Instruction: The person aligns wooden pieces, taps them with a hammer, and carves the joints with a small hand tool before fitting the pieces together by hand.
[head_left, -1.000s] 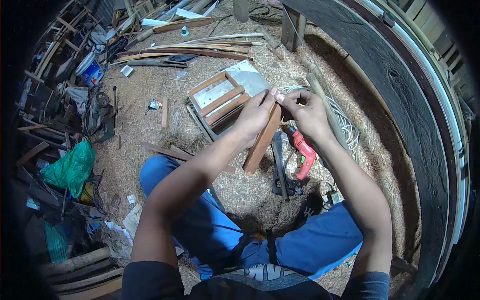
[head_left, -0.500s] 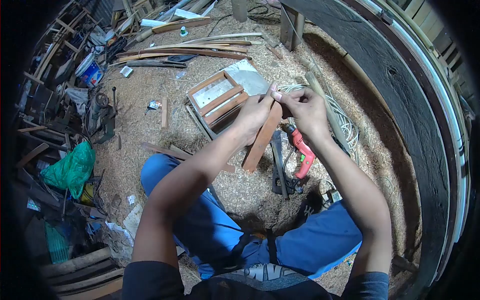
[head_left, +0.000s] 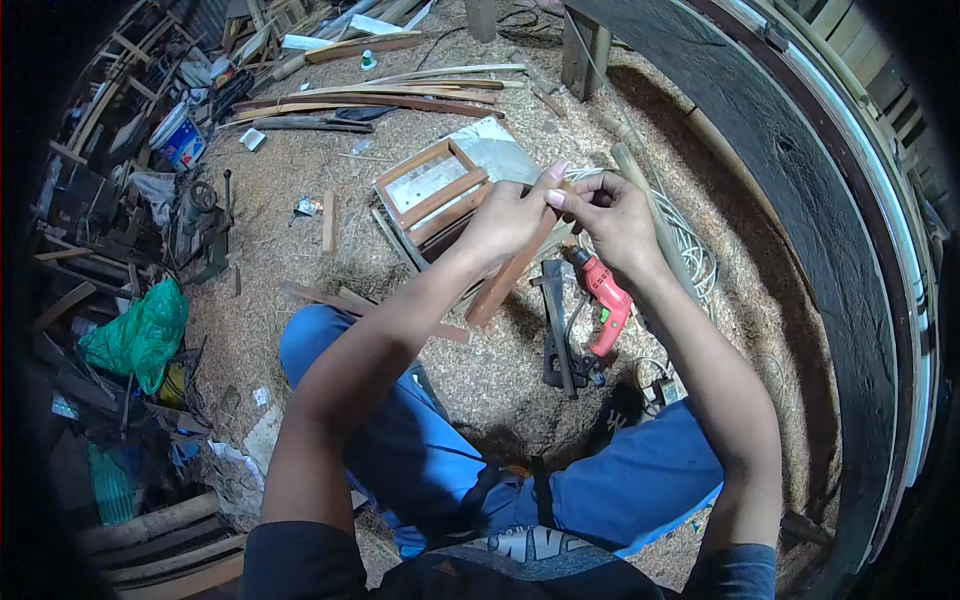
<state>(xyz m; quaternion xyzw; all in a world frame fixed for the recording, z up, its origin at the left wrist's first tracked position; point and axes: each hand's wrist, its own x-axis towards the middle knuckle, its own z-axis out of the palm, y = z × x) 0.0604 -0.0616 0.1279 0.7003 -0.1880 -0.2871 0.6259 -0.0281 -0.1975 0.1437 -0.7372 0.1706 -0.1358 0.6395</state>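
A reddish-brown strip of wood [head_left: 508,280] slants down from between my hands. My left hand [head_left: 512,215] is closed round its upper part, thumb pointing up along the end. My right hand [head_left: 608,215] pinches at the same top end with thumb and forefinger; whether a small item lies between those fingertips is hidden. Just behind the left hand, a wooden frame [head_left: 397,205] rests on a pale board [head_left: 497,150]. Below the right hand lies a red power drill [head_left: 606,300], and beside it a dark hand tool with a long bar [head_left: 556,330].
Coiled white cable [head_left: 700,262] lies right of the drill, near a wooden stick [head_left: 640,180]. Long wood strips [head_left: 400,98] are at the back. A bench vise [head_left: 205,225] and a green plastic bag [head_left: 140,335] stand left. A thick dark beam [head_left: 790,150] curves along the right.
The wood strip has turned in my hands, so its narrow edge shows more and its lower end has swung left and slightly up. Both hands stay together at its top.
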